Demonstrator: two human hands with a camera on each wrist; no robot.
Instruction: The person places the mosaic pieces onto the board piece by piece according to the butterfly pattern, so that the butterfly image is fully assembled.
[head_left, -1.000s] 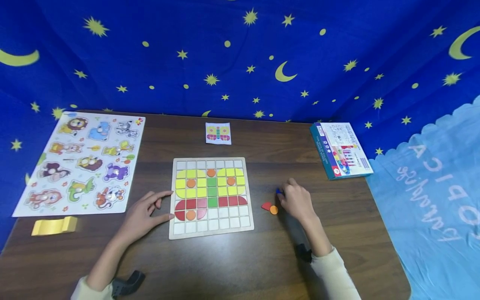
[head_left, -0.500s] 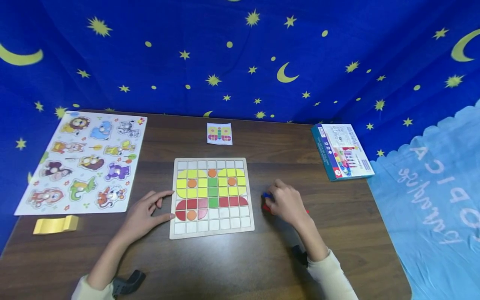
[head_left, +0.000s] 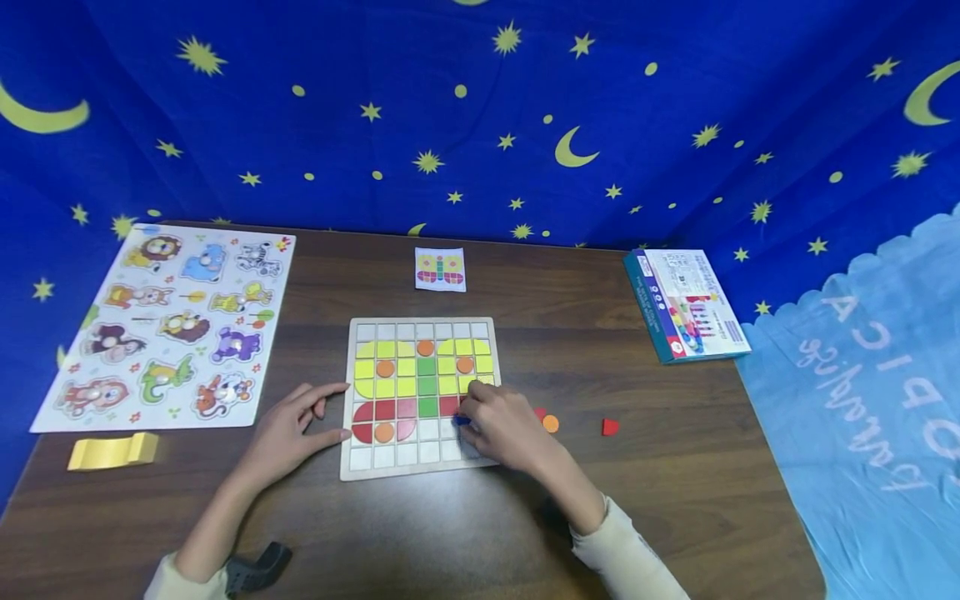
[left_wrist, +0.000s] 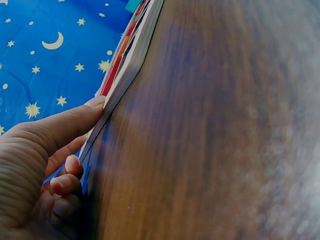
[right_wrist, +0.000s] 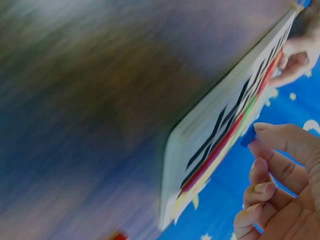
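Note:
A wooden grid board [head_left: 406, 452] carries yellow, red, green and orange tiles laid out as a butterfly. At its left edge my left hand [head_left: 281, 433] rests thumb and index finger against the rim; the left wrist view has the thumb [left_wrist: 82, 117] on that edge. My right hand [head_left: 506, 421] pinches a small blue tile [right_wrist: 248, 135] between thumb and index finger, over the lower right part of the board. That hand covers several squares and some red tiles. To the board's right lie an orange disc [head_left: 551, 423], a red piece [head_left: 541, 412] partly behind the hand, and another red piece [head_left: 611, 427].
Behind the board lies a butterfly picture card [head_left: 439, 269]. An animal puzzle board [head_left: 176, 275] is at the left, with a yellow block [head_left: 112, 451] below it. A teal and white box [head_left: 688, 304] sits at the back right. A star-patterned blue cloth [head_left: 337, 108] hangs behind.
My right hand has carried the blue tile left from the table to over the board, uncovering the orange disc and red pieces. My left hand has stayed at the board's edge.

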